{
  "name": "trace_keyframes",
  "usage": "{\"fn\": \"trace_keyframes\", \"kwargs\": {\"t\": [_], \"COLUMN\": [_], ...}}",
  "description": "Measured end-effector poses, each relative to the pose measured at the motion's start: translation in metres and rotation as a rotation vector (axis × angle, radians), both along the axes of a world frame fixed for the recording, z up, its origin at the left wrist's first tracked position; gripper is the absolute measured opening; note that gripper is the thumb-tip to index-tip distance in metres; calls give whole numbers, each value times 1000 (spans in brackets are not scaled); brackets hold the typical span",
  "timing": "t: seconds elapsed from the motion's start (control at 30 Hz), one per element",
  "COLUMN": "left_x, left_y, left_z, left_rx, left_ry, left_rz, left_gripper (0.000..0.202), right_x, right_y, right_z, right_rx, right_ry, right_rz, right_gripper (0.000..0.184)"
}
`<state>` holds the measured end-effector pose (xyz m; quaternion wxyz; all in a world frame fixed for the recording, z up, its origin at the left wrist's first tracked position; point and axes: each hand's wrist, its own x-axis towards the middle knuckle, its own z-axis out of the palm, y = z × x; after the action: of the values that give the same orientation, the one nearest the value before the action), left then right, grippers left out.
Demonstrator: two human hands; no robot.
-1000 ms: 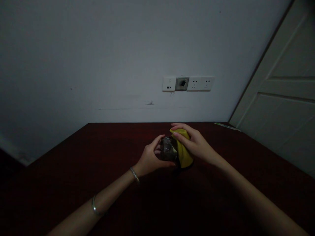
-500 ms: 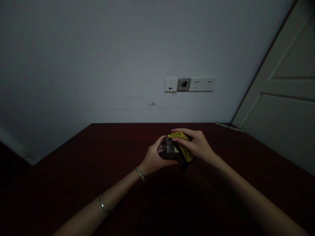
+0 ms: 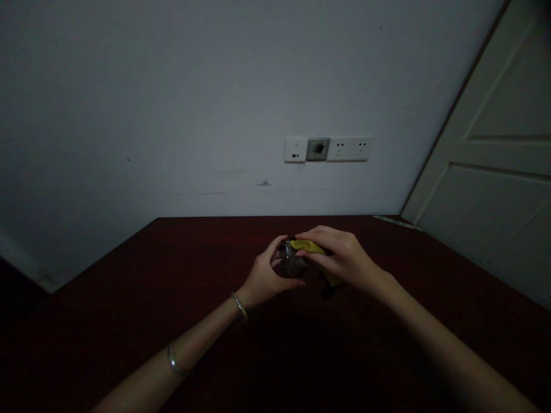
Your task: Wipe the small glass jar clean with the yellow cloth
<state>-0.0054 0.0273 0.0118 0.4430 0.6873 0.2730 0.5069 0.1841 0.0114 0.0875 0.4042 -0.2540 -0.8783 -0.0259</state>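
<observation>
My left hand (image 3: 267,276) is wrapped round a dark, glossy, rounded jar-like object (image 3: 295,265), its thumb along the near side and its fingers on the far side. Light glints off the object; whether it is glass or plastic, I cannot tell. A yellow cloth (image 3: 310,247) with a dark edge is pinched in my right hand (image 3: 340,252) and pressed to the upper right of that object. Part of the cloth hangs below the right palm. Two silvery bracelets circle my left forearm.
Both hands are over a dark red table (image 3: 215,246). Behind it rises a pale wall with sockets (image 3: 349,149) and a grey switch plate (image 3: 318,149). A white panelled door (image 3: 495,172) borders the right side. A thin printed strip (image 3: 398,223) lies at the back right edge.
My right hand has shifted slightly with the cloth over the dark object, and less of the yellow shows. A pale patch on the object is now out of sight. The view has moved slightly.
</observation>
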Motion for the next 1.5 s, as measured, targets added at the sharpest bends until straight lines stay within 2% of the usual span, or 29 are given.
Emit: {"fn": "trace_keyframes", "kwargs": {"t": [0.2,0.37,0.47,0.63,0.83,0.97,1.13,1.27,1.5], "left_x": [-2,-3,-4,-5,-6,-6,-5,-4,-6], "left_y": [-1,2,3,-3,-4,-1,-4,-5,1], "left_z": [1,-3,-3,5,4,1,6,6,-2], "left_rx": [-30,-9,19,134,278,246,134,118,113], "left_ry": [-7,20,60,160,259,227,139,127,124], "left_rz": [27,44,68,67,130,122,57,79,86], "left_gripper": [94,92,92,94,99,99,96,95,92], "right_x": [-4,3,13,17,0,-6,-6,-6,-8], "right_y": [-8,-9,-5,2,1,-1,-5,-7,-17], "right_z": [-1,3,4,3,-2,-5,-4,-5,0], "right_rx": [93,-64,-112,-66,-86,-67,17,52,-30], "right_ry": [-109,-55,40,133,70,82,52,23,-133], "right_rz": [37,58,-18,-140,-20,34,70,65,106], "right_gripper": [27,26,24,23,21,20,20,22,15]}}
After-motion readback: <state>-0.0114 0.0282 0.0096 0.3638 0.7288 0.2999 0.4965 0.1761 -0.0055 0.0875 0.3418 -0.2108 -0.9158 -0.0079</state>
